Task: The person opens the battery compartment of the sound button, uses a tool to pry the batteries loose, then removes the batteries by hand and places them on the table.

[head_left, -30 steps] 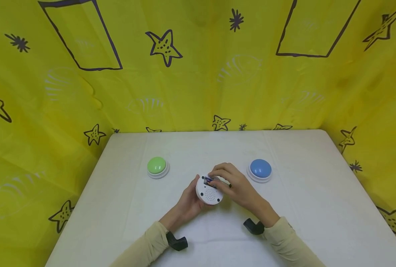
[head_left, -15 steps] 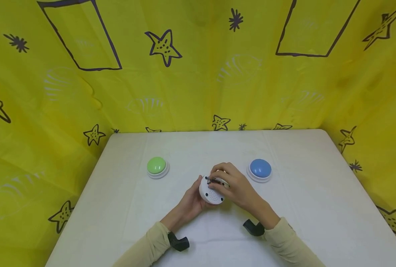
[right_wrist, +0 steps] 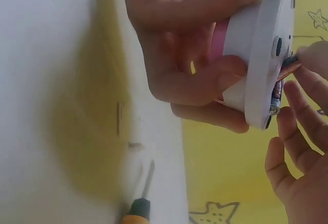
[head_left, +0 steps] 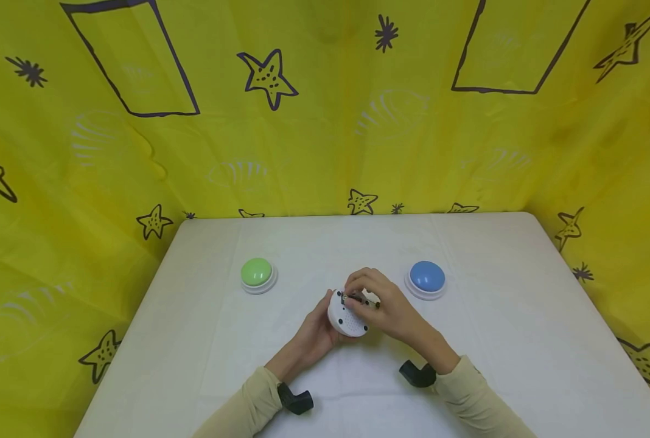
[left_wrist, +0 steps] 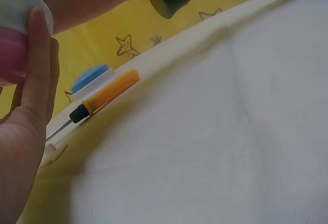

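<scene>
Left hand [head_left: 315, 331] edged rightward, gripping device [head_left: 348, 322]

Here's the left hand [right_wrist: 177, 78], fingers wrapped firmly round the pink-and-white button [right_wrist: 241, 44], its flat underside with dark feet [right_wrist: 279, 46] facing the right hand [right_wrist: 307, 155]. And the right fingers are in close, pinching a dark-and-copper battery [right_wrist: 289, 69] right at that underside, a silvery end [right_wrist: 275, 105] showing just beside it! Down on the tabletop [right_wrist: 166, 152], a screwdriver [right_wrist: 138, 211] lies short of the edge, with star-printed yellow cloth [right_wrist: 220, 152] beyond.
</scene>
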`<state>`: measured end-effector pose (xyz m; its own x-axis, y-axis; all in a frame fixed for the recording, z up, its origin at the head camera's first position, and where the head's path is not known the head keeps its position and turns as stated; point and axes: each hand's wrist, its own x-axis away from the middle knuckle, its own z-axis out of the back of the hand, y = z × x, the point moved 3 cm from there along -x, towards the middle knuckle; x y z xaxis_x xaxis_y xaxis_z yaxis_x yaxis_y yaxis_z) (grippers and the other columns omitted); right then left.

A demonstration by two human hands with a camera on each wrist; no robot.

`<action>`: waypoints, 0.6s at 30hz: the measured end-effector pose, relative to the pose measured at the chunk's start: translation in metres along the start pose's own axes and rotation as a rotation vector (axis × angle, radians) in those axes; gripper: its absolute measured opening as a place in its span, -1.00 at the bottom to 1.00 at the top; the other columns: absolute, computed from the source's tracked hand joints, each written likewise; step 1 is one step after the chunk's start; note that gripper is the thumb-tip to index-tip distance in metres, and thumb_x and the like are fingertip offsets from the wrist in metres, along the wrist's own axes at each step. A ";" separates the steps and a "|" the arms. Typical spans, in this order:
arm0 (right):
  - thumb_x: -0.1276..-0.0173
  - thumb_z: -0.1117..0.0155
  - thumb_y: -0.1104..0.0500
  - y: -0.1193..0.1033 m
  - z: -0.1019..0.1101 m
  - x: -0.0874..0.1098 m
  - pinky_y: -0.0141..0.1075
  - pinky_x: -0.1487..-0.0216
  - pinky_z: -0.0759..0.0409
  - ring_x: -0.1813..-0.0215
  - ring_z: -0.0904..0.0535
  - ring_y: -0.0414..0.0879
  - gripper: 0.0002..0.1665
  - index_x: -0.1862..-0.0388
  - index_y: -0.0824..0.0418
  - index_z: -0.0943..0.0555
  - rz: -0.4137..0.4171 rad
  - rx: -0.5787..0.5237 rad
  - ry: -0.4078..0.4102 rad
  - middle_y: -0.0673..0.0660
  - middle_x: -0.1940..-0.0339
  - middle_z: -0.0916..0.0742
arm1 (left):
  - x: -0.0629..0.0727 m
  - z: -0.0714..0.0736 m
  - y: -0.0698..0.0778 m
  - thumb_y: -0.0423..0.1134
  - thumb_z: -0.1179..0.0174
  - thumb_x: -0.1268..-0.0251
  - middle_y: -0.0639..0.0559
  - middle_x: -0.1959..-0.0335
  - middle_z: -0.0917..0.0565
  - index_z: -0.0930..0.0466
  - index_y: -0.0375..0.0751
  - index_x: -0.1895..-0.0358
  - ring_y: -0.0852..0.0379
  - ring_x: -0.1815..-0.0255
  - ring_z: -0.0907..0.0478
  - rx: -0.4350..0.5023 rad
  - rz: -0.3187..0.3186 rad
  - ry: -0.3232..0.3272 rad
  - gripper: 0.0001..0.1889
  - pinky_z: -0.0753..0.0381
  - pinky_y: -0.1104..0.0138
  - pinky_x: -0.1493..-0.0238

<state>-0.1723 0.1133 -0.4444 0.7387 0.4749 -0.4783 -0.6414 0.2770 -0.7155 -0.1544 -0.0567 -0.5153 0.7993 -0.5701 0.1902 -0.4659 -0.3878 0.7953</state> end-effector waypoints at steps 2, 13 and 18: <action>-0.43 -0.40 0.28 0.003 0.001 0.001 -0.29 -0.08 -0.60 -0.09 -0.58 -0.19 -0.81 0.08 0.03 -0.65 -0.074 -0.077 0.013 0.01 -0.01 -0.72 | -0.001 0.001 -0.001 0.33 0.37 -0.66 0.11 -0.21 -0.56 0.03 -0.19 -0.64 0.24 -0.11 -0.67 -0.003 0.006 0.022 -0.21 -0.74 0.32 -0.02; -0.59 -0.25 0.08 0.023 0.015 -0.008 -0.38 -0.04 -0.68 0.05 -0.65 -0.14 -0.71 -0.12 0.24 -0.60 -0.425 -0.436 0.136 0.08 0.01 -0.73 | 0.006 0.009 -0.003 0.35 0.37 -0.64 -0.13 -0.48 -0.40 0.20 -0.21 -0.68 0.23 -0.19 -0.64 0.024 0.021 0.082 -0.14 -0.69 0.31 -0.09; -0.57 -0.26 -0.07 0.037 0.014 -0.018 -0.31 -0.10 -0.72 -0.02 -0.65 -0.05 -0.60 -0.18 0.15 -0.58 -0.560 -0.495 0.130 0.11 0.00 -0.70 | 0.012 0.011 -0.002 0.35 0.36 -0.64 -0.28 -0.61 -0.21 0.23 -0.21 -0.69 0.21 -0.22 -0.61 0.045 0.015 0.102 -0.13 -0.67 0.26 -0.15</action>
<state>-0.2124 0.1265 -0.4555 0.9648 0.2629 -0.0100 -0.0174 0.0259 -0.9995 -0.1479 -0.0703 -0.5208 0.8257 -0.5001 0.2609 -0.4925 -0.4136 0.7657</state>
